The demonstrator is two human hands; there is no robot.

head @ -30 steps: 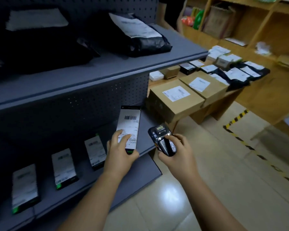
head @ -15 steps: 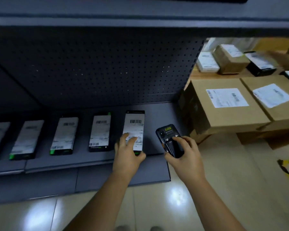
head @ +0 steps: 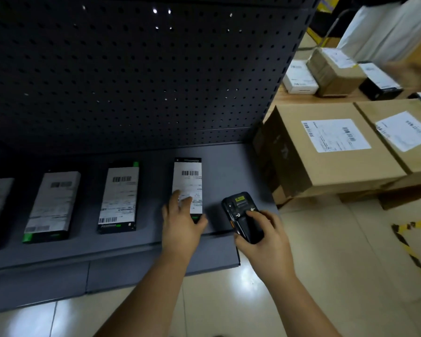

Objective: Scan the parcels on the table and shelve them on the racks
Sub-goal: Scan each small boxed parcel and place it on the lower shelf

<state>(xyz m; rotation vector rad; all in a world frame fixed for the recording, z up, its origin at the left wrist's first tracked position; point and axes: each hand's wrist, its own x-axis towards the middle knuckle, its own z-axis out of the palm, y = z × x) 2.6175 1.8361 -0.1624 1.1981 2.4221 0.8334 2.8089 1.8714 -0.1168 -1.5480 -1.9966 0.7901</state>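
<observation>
Lying flat on grey shelf (head: 229, 171), slim black parcel (head: 188, 183), white-labelled, barcoded.

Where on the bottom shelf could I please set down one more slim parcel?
The widest bare patch of the bottom shelf lies between the parcel the left hand holds and the shelf's right end beside the cardboard box. A narrower strip separates that parcel from its left neighbour. Further left the parcels lie closely spaced.
</observation>
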